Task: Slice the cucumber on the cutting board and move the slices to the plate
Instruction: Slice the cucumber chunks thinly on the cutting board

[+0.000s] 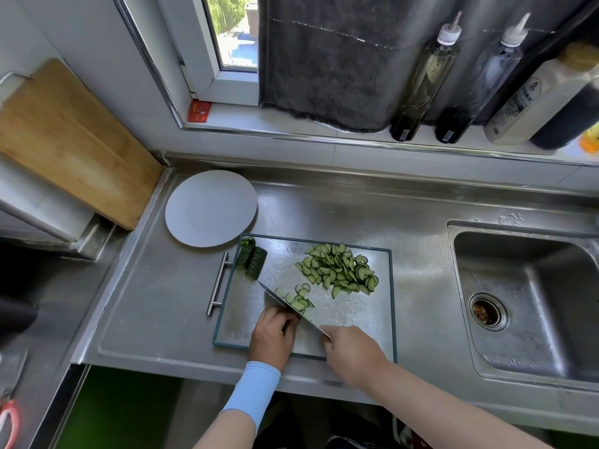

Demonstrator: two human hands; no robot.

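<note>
The right hand (351, 351) grips the knife (293, 308); the left hand (274, 332) curls beside it, its hold hidden. Sliced cucumber (340, 270) is piled on the cutting board (359, 319); two chunks (251, 259) at its far-left corner remain uncut; the plate (210, 209) holds none yet.

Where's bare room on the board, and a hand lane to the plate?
Free: board strip between cucumber chunks and slice pile, leading toward the plate; near-right corner between pile and right hand; counter between board and sink. Crowded: centre-front, with left hand, knife, fresh slices.
</note>
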